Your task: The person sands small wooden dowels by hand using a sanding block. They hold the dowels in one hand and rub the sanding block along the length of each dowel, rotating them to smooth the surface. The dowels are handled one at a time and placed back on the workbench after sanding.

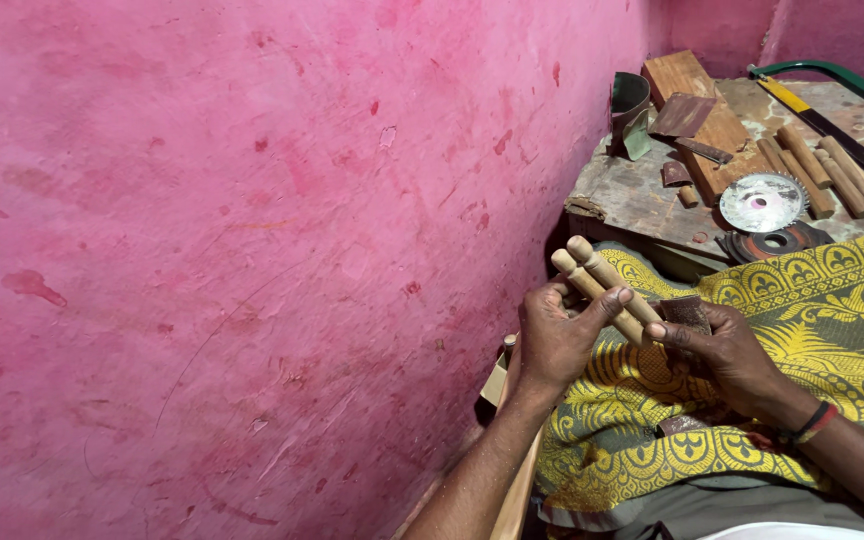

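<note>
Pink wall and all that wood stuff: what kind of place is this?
Probably a small woodworking corner. A low wooden bench holds a round saw blade, a green-framed hacksaw and cut wooden dowels. The left hand grips two more wooden sticks, and the right hand presses sandpaper to them.

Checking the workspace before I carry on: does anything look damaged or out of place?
The workbench has a chipped, splintered front edge near its left corner. A circular saw blade lies loose among wooden dowels. Nothing looks spilled.
</note>
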